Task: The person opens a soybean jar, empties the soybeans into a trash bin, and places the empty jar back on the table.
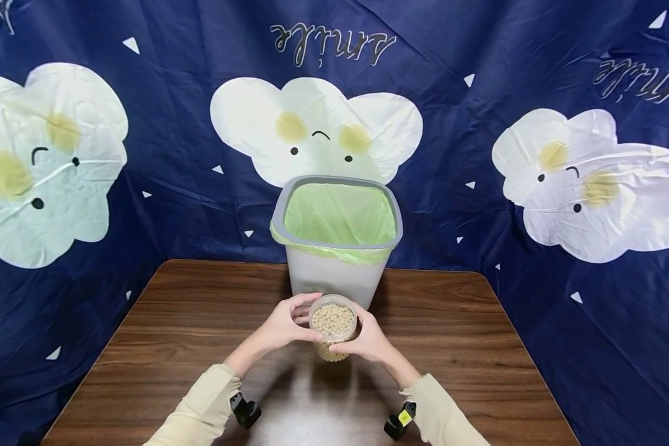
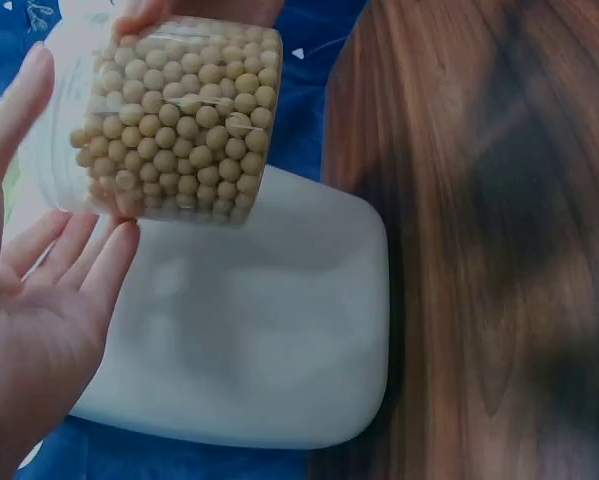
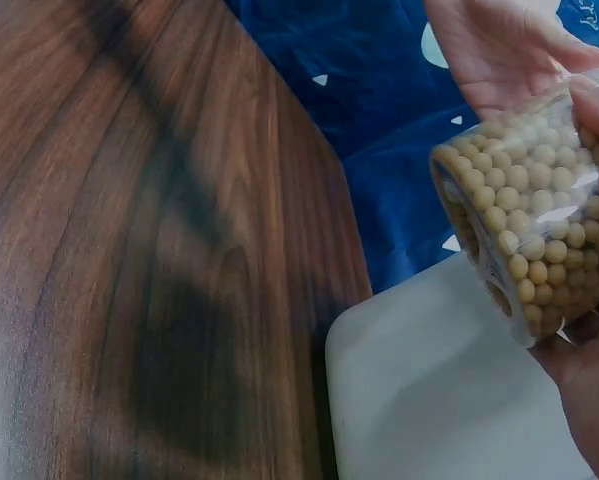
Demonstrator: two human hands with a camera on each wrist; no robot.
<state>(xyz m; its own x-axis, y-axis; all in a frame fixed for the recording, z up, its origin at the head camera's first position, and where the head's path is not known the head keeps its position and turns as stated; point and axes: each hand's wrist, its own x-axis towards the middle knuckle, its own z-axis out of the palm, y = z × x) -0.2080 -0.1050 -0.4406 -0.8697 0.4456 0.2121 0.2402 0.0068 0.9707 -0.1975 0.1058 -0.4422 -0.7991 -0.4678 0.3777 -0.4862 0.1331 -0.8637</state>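
I have the clear jar up off the table, just on my side of the bin, so I judge the step in hand to be a two-handed hold in the air. My right hand grips its right side, thumb laid across the front. My left hand is spread wide round the left side, fingers fairly straight; I can't tell how firmly they press, if at all. The next move, I'd say, calls for a sure grip and no sudden tilt, since the beans reach well up the jar and I can't tell whether its top is covered. The jar is roughly upright, mouth up and base toward the table, its long axis running up and down, much as the bin stands
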